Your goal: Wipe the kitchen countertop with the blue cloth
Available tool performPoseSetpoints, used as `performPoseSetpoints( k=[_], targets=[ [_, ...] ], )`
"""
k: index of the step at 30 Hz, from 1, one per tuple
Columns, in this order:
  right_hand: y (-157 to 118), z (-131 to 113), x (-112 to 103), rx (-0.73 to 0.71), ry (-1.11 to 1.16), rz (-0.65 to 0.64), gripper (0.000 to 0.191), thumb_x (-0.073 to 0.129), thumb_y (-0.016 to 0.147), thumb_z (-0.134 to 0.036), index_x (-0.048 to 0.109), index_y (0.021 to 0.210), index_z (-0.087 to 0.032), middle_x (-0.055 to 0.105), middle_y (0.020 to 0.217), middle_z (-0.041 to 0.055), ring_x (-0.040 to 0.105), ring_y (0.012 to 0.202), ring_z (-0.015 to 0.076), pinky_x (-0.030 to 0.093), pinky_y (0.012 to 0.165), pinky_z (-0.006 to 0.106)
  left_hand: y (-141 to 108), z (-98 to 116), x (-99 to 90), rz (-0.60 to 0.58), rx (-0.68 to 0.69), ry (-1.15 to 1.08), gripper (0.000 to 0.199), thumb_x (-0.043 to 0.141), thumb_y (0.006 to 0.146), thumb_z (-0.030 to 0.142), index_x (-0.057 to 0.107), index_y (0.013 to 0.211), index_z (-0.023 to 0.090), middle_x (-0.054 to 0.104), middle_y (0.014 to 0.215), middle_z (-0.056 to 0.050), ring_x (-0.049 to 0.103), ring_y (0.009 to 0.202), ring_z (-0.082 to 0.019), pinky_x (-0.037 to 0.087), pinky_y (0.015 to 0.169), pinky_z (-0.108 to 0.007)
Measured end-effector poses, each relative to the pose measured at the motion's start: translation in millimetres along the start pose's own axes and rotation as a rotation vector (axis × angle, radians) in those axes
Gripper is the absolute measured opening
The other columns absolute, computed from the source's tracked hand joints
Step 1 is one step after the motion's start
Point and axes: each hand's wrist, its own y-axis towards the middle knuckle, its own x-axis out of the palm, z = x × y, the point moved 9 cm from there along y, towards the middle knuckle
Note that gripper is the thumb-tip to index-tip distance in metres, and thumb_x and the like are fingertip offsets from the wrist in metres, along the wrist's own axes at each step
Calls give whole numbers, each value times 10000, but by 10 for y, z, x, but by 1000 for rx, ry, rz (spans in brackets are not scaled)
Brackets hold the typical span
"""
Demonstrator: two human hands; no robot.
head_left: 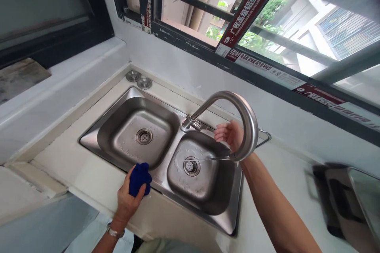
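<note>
My left hand (127, 197) is wrapped round a bunched dark blue cloth (140, 180) at the front edge of the double sink (170, 158). My right hand (228, 133) is raised behind the curved neck of the steel faucet (251, 120), above the back of the right basin; its fingers are apart and nothing shows in them. A thin stream of water (209, 159) runs from the faucet towards the drain (191, 165) of the right basin. The faucet lever (197, 125) is left of my right hand, apart from it.
Two round metal strainers (144, 83) sit on the counter (59, 154) behind the left basin. Right of the sink is a dark appliance with a glass top (344, 201). A metal rail (264, 138) stands behind the faucet, below the window frame (190, 43).
</note>
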Motion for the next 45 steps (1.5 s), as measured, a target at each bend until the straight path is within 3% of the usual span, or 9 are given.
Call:
performPoseSetpoints(
  k=[5, 11, 15, 20, 25, 30, 37, 41, 45],
  targets=[
    [-833, -710, 324, -182, 191, -174, 585, 465, 884, -683, 665, 1114, -184, 727, 976, 99, 692, 889, 261, 571, 872, 435, 25, 47, -7, -1, 2, 14, 665, 602, 851, 527, 468, 1399, 175, 716, 1205, -104, 717, 1009, -248, 605, 851, -355],
    [-1180, -803, 678, -295, 100, -34, 437, 403, 967, -536, 675, 1041, -202, 683, 843, 58, 656, 773, 204, 551, 810, 345, 35, 57, -4, 6, -7, 26, 669, 607, 846, 536, 473, 1397, 180, 725, 1184, -96, 729, 944, -235, 612, 792, -335],
    [-972, -331, 612, -118, 181, -8, 485, 321, 980, -546, 677, 964, -218, 681, 891, 70, 657, 857, 219, 541, 868, 368, 23, 9, 8, 15, -13, 16, 683, 616, 840, 534, 460, 1412, 196, 723, 1189, -89, 730, 927, -231, 608, 815, -344],
    [-839, 547, 784, 228, 350, -216, 374, 495, 935, -513, 667, 826, -200, 651, 779, 48, 607, 695, 158, 531, 656, 283, 10, 5, 23, 2, -2, 3, 685, 620, 841, 525, 454, 1418, 196, 714, 1209, -88, 722, 977, -233, 597, 865, -348],
    [-849, 791, 903, 207, 466, -282, 348, 591, 901, -457, 584, 656, -209, 527, 588, -10, 474, 534, 114, 432, 514, 232, 17, 37, -1, 17, -4, 29, 676, 609, 849, 527, 462, 1410, 180, 710, 1218, -103, 724, 967, -239, 602, 829, -341],
    [-1025, 1116, 509, 231, 349, -273, 393, 696, 843, -522, 594, 641, -200, 515, 540, -23, 448, 471, 97, 395, 462, 221, 22, 51, 4, 21, 11, 26, 667, 614, 849, 518, 465, 1406, 182, 717, 1204, -98, 727, 957, -238, 605, 808, -332],
    [-1406, 2098, -210, 413, -61, -67, 605, 787, 659, -700, 735, 875, -137, 726, 863, 135, 698, 810, 244, 585, 804, 390, 25, 42, 15, 20, -12, 38, 680, 614, 841, 532, 459, 1414, 200, 708, 1220, -93, 717, 981, -249, 591, 852, -357],
    [-1477, 2435, -366, 401, -31, 40, 655, 829, 595, -693, 741, 990, -177, 728, 1056, 133, 661, 1080, 298, 447, 1083, 504, 35, 67, 6, 19, -22, 33, 681, 616, 835, 541, 471, 1407, 199, 721, 1189, -87, 721, 945, -240, 594, 818, -340],
    [-1442, 2485, -500, 311, -105, 131, 585, 801, 676, -625, 720, 1095, -224, 647, 1288, 104, 479, 1340, 286, 258, 1211, 493, 41, 70, 9, 12, -33, 23, 677, 621, 832, 536, 475, 1402, 200, 725, 1180, -81, 726, 904, -229, 599, 779, -324]
  ],
)
